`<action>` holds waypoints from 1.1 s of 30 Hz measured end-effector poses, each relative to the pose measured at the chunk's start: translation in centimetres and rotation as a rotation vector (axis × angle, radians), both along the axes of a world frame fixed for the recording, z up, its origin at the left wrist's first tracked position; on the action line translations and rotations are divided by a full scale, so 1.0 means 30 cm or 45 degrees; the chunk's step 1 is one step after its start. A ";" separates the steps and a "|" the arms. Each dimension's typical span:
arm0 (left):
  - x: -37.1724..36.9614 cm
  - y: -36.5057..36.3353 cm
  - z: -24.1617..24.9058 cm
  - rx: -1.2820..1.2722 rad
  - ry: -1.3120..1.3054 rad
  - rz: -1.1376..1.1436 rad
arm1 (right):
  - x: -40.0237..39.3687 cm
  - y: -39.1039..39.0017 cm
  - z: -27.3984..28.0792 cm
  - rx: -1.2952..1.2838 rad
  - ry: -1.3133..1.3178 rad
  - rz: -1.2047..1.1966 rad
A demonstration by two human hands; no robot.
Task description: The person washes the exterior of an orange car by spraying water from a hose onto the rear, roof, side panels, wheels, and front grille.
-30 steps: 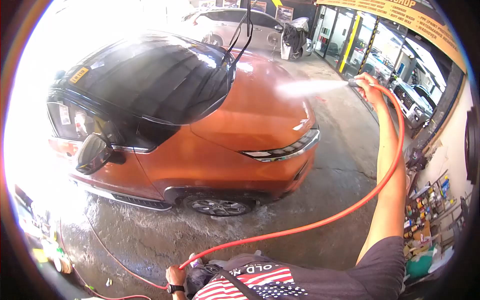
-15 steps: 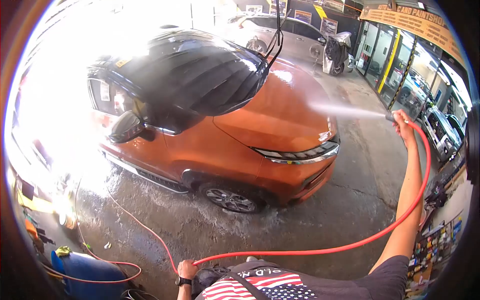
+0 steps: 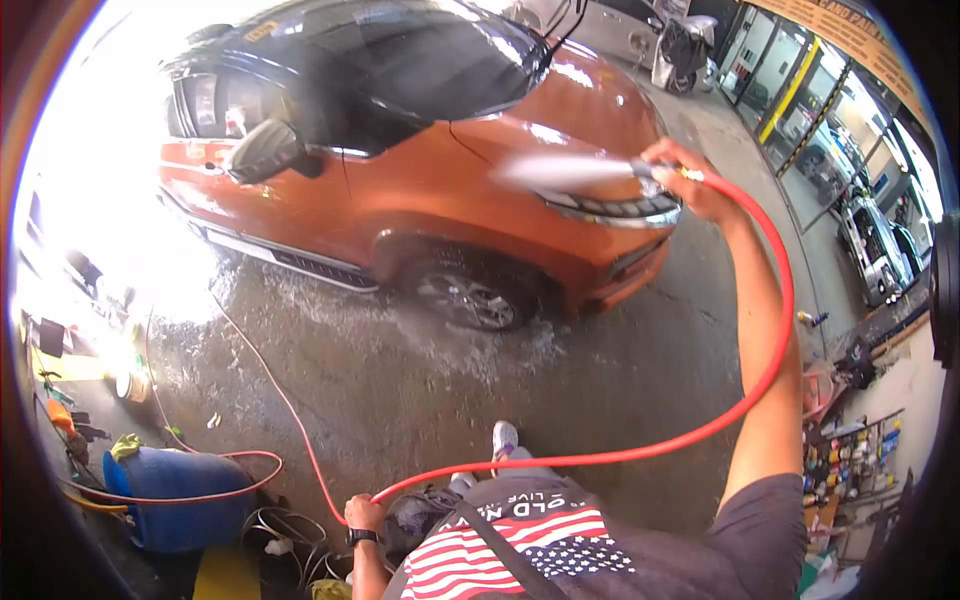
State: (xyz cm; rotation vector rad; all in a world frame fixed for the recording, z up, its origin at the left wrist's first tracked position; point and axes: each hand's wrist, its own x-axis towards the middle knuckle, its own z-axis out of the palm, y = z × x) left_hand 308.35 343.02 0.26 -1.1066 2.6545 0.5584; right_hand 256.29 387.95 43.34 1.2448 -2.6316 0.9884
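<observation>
My right hand (image 3: 690, 180) is closed around a dark spray nozzle (image 3: 641, 170) at the end of a red hose (image 3: 783, 300). A white jet of water (image 3: 565, 172) leaves it leftward, onto the front of an orange car (image 3: 430, 205) with a black roof. Near the nozzle lies the car's headlight (image 3: 620, 207). Low in the view, my left hand (image 3: 363, 512), with a black watch on the wrist, grips the hose near my waist. From there the hose runs off to the left over the floor.
Wet concrete (image 3: 400, 400) surrounds the front wheel (image 3: 465, 300). A blue barrel (image 3: 180, 500) lies at lower left beside coiled hose (image 3: 285, 545). Bottles crowd a shelf (image 3: 850, 465) at right. Behind stand glass doors (image 3: 790, 110), a covered motorbike (image 3: 682, 55) and a silver car (image 3: 610, 30).
My right hand has brought the nozzle left and nearer to the car's front, its jet now by the headlight. The view has tilted down, showing my shoe. My left hand keeps its grip.
</observation>
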 end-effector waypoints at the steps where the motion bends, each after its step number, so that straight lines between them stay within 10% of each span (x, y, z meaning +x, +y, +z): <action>1: 0.054 -0.018 -0.027 0.025 0.039 0.030 | 0.037 -0.066 0.030 -0.009 0.051 0.087; 17: 0.200 0.142 -0.148 -0.050 0.007 -0.125 | 0.176 0.552 -0.227 0.219 -0.135 -0.590; 33: 0.104 0.538 -0.025 -0.181 -0.233 -0.185 | 0.269 1.554 -0.825 -0.466 -0.301 -1.129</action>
